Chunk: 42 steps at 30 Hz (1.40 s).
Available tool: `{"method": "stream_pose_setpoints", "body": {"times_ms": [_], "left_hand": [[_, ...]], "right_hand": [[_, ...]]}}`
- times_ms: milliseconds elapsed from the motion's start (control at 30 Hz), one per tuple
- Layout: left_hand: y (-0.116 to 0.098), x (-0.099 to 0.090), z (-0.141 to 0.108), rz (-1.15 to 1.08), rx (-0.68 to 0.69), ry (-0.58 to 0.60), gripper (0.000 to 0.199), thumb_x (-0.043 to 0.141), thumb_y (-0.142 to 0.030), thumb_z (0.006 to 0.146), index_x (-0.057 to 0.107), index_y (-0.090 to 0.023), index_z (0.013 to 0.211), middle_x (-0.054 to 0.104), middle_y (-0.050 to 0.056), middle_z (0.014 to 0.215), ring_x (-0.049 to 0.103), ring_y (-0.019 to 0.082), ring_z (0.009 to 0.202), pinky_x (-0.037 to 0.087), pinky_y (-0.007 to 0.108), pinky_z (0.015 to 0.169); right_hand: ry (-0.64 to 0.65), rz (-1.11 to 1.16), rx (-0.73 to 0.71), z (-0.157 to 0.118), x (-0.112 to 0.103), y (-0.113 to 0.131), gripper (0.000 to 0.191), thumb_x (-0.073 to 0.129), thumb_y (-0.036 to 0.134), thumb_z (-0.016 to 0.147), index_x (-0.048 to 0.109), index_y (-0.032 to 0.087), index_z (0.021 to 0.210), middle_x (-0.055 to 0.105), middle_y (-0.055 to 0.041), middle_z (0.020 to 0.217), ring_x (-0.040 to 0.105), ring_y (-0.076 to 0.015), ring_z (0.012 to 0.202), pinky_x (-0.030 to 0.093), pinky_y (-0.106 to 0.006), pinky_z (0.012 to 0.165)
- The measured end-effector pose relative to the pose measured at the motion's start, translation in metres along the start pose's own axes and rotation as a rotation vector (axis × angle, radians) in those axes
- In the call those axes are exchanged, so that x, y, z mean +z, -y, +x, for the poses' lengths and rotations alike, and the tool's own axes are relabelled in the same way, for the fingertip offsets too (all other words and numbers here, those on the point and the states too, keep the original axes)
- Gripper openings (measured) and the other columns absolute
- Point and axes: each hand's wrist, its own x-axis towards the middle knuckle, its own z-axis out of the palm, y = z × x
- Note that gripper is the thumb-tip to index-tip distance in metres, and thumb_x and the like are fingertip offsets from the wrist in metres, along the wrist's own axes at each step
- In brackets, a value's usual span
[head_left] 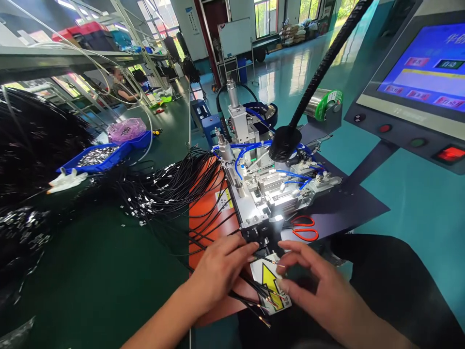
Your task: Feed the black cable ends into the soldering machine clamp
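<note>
My left hand [227, 264] is closed, its fingertips on a black cable [267, 260] whose stripped end sticks out to the right. Just across from that end is my right hand [312, 281], thumb and fingers curved but apart. Below my left hand, several more black cables [250, 286] lie with bare wire ends over a white plate with a yellow arrow [269, 277]. Both hands are at the front of a metal bench machine [254, 194] with blue air tubes. The left palm and the cable inside it are hidden.
Red-handled scissors [305, 229] lie right of the machine. A bundle of black cables [181, 184] spreads over the orange mat [209, 218] and dark table. Blue trays [98, 157] hold small metal parts. A touchscreen [428, 72] and a solder spool [325, 104] stand right; a person [123, 89] sits far left.
</note>
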Motion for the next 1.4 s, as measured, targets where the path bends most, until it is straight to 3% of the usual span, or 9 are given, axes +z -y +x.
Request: {"method": "stream_pose_setpoints", "body": {"times_ms": [100,200,400,700,1100,1400], "left_hand": [[-0.006,0.02,0.01,0.029,0.07,-0.008,0.021,0.051,-0.021,0.1,0.062,-0.016,0.117,0.066,0.006,0.089,0.062,0.018,0.074,0.051,0.03,0.065],[-0.009,0.031,0.015,0.015,0.034,-0.043,0.016,0.051,-0.021,0.1,0.063,-0.015,0.109,0.064,0.003,0.079,0.059,0.016,0.064,0.046,0.027,0.057],[-0.007,0.04,0.01,-0.089,-0.072,-0.078,0.011,0.051,-0.018,0.099,0.062,-0.015,0.097,0.063,0.003,0.077,0.059,0.015,0.066,0.046,0.026,0.062],[-0.01,0.042,0.008,-0.117,-0.099,-0.073,0.02,0.047,-0.017,0.1,0.054,-0.017,0.082,0.055,0.0,0.07,0.051,0.013,0.061,0.039,0.026,0.058],[-0.01,0.042,0.009,-0.148,-0.111,-0.062,0.023,0.047,-0.019,0.101,0.05,-0.018,0.078,0.052,-0.001,0.068,0.048,0.012,0.06,0.037,0.025,0.058],[-0.013,0.037,0.011,-0.079,-0.113,-0.014,0.025,0.045,-0.019,0.101,0.052,-0.018,0.078,0.052,0.0,0.069,0.048,0.013,0.059,0.038,0.027,0.056]], "right_hand": [[-0.12,-0.042,0.028,0.009,-0.009,-0.004,0.039,0.066,0.032,0.086,0.056,0.027,0.123,0.071,-0.0035,0.106,0.067,-0.0218,0.104,0.053,-0.038,0.095],[-0.172,-0.093,0.003,0.013,-0.014,-0.005,0.035,0.065,0.031,0.086,0.059,0.028,0.12,0.071,-0.0023,0.107,0.067,-0.0212,0.104,0.054,-0.037,0.094],[-0.251,-0.257,-0.095,0.012,-0.014,-0.008,0.033,0.066,0.032,0.087,0.063,0.03,0.12,0.073,-0.0008,0.105,0.07,-0.0206,0.097,0.057,-0.034,0.089],[-0.273,-0.344,-0.296,0.016,-0.004,-0.014,0.029,0.064,0.031,0.091,0.063,0.03,0.121,0.068,-0.0028,0.115,0.065,-0.0214,0.107,0.055,-0.036,0.094],[-0.227,-0.325,-0.328,0.02,-0.001,-0.007,0.027,0.059,0.027,0.094,0.065,0.024,0.12,0.064,-0.0057,0.11,0.065,-0.0204,0.1,0.056,-0.033,0.088],[-0.28,-0.485,-0.488,0.019,0.001,-0.009,0.028,0.058,0.021,0.095,0.064,0.018,0.121,0.061,-0.01,0.108,0.063,-0.0226,0.099,0.055,-0.037,0.085]]}}
